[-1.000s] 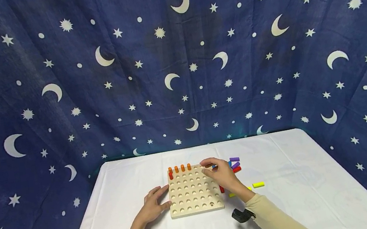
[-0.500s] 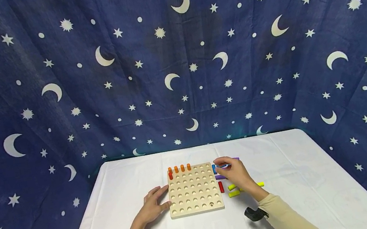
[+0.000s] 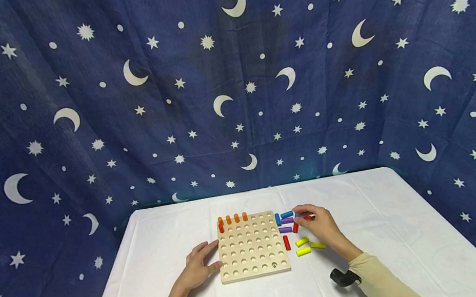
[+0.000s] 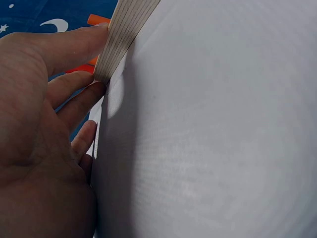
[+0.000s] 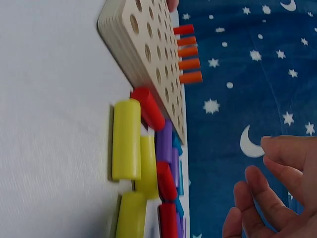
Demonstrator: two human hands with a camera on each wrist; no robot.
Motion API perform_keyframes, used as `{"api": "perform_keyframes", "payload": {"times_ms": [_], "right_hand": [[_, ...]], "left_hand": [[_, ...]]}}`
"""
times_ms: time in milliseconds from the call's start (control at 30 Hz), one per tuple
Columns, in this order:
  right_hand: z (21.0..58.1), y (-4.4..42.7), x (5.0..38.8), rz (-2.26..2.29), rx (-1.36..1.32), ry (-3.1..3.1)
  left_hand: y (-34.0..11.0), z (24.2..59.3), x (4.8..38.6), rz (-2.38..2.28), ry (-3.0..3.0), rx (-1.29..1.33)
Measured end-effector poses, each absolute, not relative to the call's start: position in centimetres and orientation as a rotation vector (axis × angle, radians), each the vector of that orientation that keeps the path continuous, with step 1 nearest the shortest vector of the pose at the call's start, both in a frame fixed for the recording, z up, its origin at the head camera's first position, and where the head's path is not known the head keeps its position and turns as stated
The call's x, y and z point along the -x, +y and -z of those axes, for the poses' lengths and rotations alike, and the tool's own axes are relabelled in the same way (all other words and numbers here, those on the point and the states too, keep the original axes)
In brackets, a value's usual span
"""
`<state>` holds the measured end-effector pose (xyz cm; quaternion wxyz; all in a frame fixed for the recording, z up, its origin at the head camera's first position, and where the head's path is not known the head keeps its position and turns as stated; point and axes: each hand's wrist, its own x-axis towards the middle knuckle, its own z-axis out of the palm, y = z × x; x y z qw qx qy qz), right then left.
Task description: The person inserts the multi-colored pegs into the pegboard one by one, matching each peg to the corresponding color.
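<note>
A square wooden pegboard point(image 3: 254, 250) with rows of round holes lies on the table. Several orange pegs point(image 3: 237, 218) stand along its far row, with one red peg point(image 3: 221, 228) in front of the leftmost. My left hand point(image 3: 197, 270) rests at the board's left side, thumb and fingertips touching the edge, fingers mostly extended. Right of the board, my right hand point(image 3: 324, 223) hovers over loose pegs, fingers loosely bent. Its fingers point(image 5: 282, 148) show nothing between them in the right wrist view. A red peg point(image 3: 295, 226) lies just below those fingertips.
Blue pegs point(image 3: 287, 214) and purple pegs point(image 3: 285, 229) lie beside the board's right edge. Another red peg point(image 3: 287, 243) is nearer the front, close to several yellow pegs point(image 3: 303, 252). A blue star-patterned curtain point(image 3: 233, 118) hangs behind the white-covered table point(image 3: 372, 231).
My right hand has moved right, away from the board's far right corner and over the loose pegs, uncovering blue, purple and red ones. The left hand has stayed put.
</note>
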<state>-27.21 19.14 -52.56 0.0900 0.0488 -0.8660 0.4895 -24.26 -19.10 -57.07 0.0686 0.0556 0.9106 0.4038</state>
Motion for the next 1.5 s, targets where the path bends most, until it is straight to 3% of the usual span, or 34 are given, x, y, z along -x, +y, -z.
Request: {"api": "perform_keyframes", "payload": {"times_ms": [633,1500], "right_hand": [[54.5,22.8,28.6,-1.381,0.026,-2.694],[56.5,23.5,30.6,-1.381,0.165,-2.832]], "left_hand": [[-19.2,57.0,24.4,-1.219,2.755,-0.194],[-19.1,57.3,24.4,-1.205,2.771,-0.192]]}}
